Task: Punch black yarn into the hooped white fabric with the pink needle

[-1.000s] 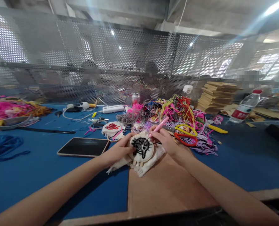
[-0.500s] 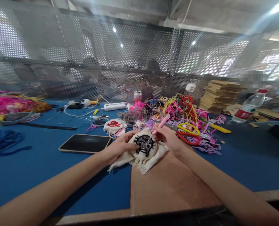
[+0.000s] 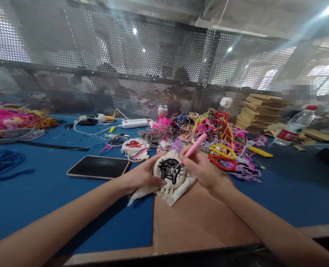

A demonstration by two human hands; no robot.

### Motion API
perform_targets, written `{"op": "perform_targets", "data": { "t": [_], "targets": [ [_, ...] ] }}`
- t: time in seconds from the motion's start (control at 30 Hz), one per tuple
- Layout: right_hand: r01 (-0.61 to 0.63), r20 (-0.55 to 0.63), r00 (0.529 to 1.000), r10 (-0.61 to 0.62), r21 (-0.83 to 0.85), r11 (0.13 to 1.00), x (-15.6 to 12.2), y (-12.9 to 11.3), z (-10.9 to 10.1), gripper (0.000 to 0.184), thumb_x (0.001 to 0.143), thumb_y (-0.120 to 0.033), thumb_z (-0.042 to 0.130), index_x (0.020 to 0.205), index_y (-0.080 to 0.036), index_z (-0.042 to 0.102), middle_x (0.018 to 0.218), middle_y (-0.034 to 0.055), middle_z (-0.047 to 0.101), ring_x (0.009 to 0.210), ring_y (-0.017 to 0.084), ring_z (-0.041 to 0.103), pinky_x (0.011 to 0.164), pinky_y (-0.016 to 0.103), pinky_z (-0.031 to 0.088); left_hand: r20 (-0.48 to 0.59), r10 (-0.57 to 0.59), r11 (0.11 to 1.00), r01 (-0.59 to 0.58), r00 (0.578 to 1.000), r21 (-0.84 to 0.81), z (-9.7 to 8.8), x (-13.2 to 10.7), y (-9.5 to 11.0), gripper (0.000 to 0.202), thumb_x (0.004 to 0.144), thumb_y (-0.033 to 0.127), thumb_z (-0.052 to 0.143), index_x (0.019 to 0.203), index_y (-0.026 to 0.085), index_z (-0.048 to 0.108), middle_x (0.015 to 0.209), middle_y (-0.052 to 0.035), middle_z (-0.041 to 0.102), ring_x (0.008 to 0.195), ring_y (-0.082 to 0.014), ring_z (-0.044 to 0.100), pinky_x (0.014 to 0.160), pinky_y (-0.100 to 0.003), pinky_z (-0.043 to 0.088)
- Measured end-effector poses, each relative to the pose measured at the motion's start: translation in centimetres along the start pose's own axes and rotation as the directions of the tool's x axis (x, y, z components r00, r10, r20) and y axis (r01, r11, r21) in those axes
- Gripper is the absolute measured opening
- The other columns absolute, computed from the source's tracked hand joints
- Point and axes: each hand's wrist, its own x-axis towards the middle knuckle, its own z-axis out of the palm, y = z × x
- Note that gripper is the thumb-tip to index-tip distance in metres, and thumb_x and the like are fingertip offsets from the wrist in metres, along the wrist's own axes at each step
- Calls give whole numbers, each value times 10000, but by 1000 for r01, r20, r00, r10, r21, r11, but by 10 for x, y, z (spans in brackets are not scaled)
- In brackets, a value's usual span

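My left hand (image 3: pixel 146 173) grips the left side of a round embroidery hoop (image 3: pixel 184 178), its thumb pressed on the cloth near the lower left. White cloth (image 3: pixel 168 157) is stretched in the hoop, with frayed edges hanging below. On it is a black and grey yarn animal face (image 3: pixel 170 170). A pink punch needle pen (image 3: pixel 195 146) is pinched in my right hand (image 3: pixel 199 167); its thin metal tip points down-left at the face. Whether the tip pierces the cloth I cannot tell. Behind my left hand lies another hoop (image 3: pixel 136 148) with red stitching.
A phone (image 3: pixel 99 167) lies left of the hoop. Tangled yarn (image 3: pixel 200 128) is heaped behind my hands, with red-and-yellow-handled scissors (image 3: pixel 222 157) at its front. A water bottle (image 3: pixel 295 126) and stacked brown cardboard (image 3: pixel 260 111) stand right. A white power strip (image 3: pixel 135 123) sits behind.
My left thumb has slid down from the face to the cloth's lower left edge. The pink punch needle has shifted slightly right, its tip now lower on the face.
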Motion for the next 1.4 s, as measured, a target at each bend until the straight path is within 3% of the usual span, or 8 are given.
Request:
{"op": "perform_targets", "data": {
  "t": [0.23,0.4,0.73,0.97,1.13,1.4],
  "targets": [
    [66,26,998,-63,-117,991,-5,1,4,56,808,-255,496,824,-207,519,772,-4,486,677,108,447,609,244,373,-124,11,1000,-13,992,-17,14,-2,-6,690,560,76,685,1167,220,390,1048,-58,588,872,-207,582,689,-285,478],
    [143,96,989,-115,-372,917,-7,-10,5,110,807,-275,502,754,-191,548,704,-18,527,650,103,474,602,230,375,-127,102,995,-102,987,12,14,1,-8,676,532,26,681,1132,181,412,1085,-67,570,997,-226,530,788,-290,443],
    [75,129,992,14,-660,747,-11,-34,7,156,820,-327,475,801,-218,585,717,-9,597,635,127,535,544,230,378,-84,191,979,-184,978,83,8,4,-14,670,541,53,700,1133,187,417,1164,-74,519,1101,-249,459,898,-332,380],
    [164,215,977,-2,-740,653,-13,-38,11,158,832,-298,468,769,-216,587,776,-17,625,634,108,535,549,224,363,-66,229,969,-221,971,111,10,4,-14,641,558,30,670,1116,194,402,1165,-66,509,1122,-234,448,900,-327,383],
    [243,261,965,-38,-825,510,-19,-31,6,208,838,-373,444,827,-230,594,749,-1,598,628,118,508,534,234,329,-56,238,960,-226,970,166,11,2,-15,652,583,30,644,1146,203,364,1178,-68,497,1109,-220,464,902,-331,389],
    [326,341,939,-40,-847,421,-16,-29,3,301,861,-381,418,652,-192,526,643,-23,516,568,93,429,541,231,277,-48,337,860,-287,940,422,9,-1,-15,665,616,80,648,1200,202,354,1271,-85,429,1174,-229,411,1009,-375,286]
  ]
}}
